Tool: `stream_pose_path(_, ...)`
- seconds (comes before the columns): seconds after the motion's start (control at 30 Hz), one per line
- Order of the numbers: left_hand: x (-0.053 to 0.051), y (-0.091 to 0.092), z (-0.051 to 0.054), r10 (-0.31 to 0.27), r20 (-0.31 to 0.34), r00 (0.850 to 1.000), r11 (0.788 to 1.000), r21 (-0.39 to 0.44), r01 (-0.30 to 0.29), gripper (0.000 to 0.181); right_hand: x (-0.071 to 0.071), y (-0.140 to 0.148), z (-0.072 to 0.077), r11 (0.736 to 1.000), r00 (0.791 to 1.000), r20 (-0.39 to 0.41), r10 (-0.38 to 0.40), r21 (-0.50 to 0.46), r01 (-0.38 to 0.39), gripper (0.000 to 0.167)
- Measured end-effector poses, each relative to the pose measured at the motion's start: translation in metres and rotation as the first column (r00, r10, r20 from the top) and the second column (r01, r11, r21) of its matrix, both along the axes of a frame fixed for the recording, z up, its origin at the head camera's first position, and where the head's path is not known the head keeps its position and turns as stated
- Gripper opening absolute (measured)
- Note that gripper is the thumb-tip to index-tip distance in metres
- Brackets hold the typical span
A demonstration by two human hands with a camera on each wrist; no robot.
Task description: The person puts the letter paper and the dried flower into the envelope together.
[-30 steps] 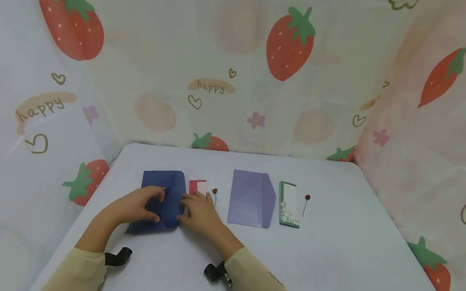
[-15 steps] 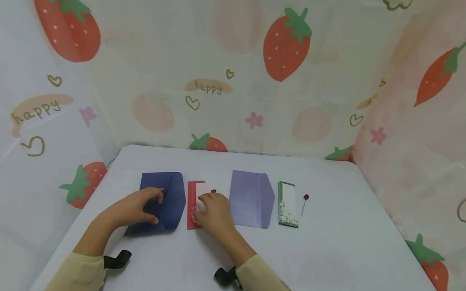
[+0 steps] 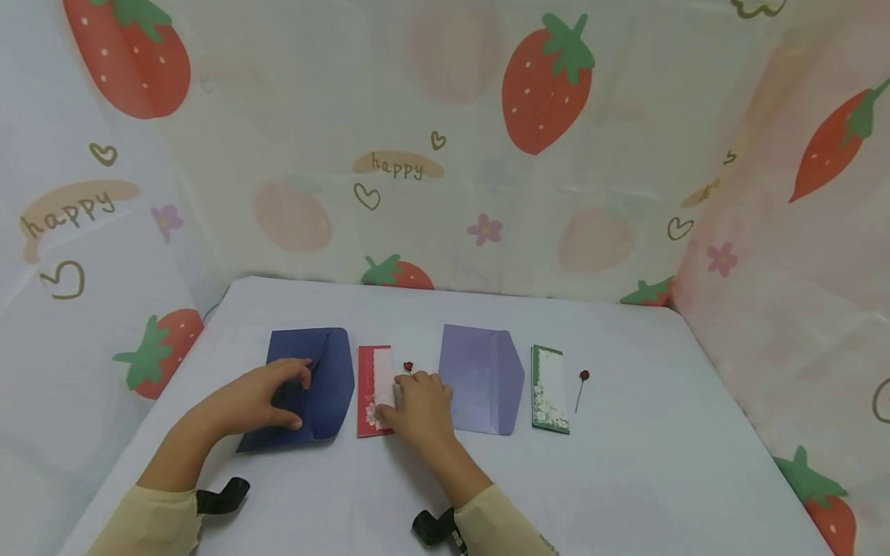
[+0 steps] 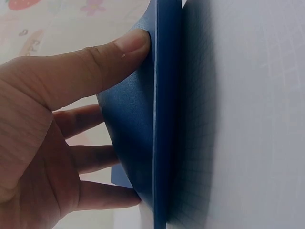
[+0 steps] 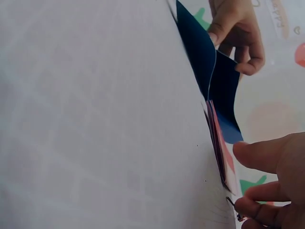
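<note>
A navy blue envelope [image 3: 336, 386] lies at the left of the table with its flap open to the right. My left hand [image 3: 260, 398] squeezes it between thumb and fingers, and its pocket bulges up in the left wrist view. To its right lies a red card [image 3: 367, 394] with a pale floral panel. My right hand [image 3: 426, 405] is over the card's right edge, fingers loosely bent, thumb [image 5: 243, 155] close to the card. A small dried red rose [image 3: 408, 366] lies by these fingertips, its stem mostly hidden by the hand.
A lilac envelope [image 3: 473, 378], flap to the right, lies just beyond my right hand. Farther right are a green floral card [image 3: 551, 390] and another small red rose [image 3: 583, 377]. A strawberry-print curtain [image 3: 445, 154] surrounds the white table [image 3: 660, 463].
My right hand has left the blue envelope's flap and moved right, across the red card to beside the rose. My left hand stays on the blue envelope.
</note>
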State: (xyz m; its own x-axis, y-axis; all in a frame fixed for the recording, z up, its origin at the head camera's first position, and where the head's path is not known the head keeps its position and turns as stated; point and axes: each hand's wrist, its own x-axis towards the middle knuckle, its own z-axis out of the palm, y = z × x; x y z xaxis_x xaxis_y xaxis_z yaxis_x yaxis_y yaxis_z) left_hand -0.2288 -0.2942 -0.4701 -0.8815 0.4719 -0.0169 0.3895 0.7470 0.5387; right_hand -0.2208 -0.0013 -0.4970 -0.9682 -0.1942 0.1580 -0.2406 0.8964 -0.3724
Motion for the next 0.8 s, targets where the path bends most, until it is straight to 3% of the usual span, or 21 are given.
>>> stream_pose_path(0.17, 0.001, -0.001, 0.001, 0.001, -0.009, 1.000, 1.000, 0.004, -0.001, 0.049, 0.001, -0.001, 0.001, 1.000, 0.999, 0.037, -0.024, 0.014, 0.024, 0.058)
stream_pose_path(0.3, 0.000, -0.001, 0.001, -0.006, -0.014, 1.000, 1.000, 0.009, 0.006, 0.049, -0.001, -0.004, -0.002, 0.998, 0.998, 0.044, -0.041, 0.042, 0.039, 0.044)
stream_pose_path(0.5, 0.003, -0.001, -0.002, -0.006, -0.005, 1.000, 1.000, 0.006, 0.006, 0.049, 0.003, -0.012, -0.004, 0.992, 0.997, 0.032, -0.076, 0.102, 0.073, 0.052)
stream_pose_path(0.8, -0.002, -0.003, -0.005, -0.003, -0.003, 1.000, 1.000, 0.009, 0.003, 0.049, 0.003, -0.017, -0.005, 0.990, 0.990, 0.025, -0.137, 0.037, 0.136, 0.042)
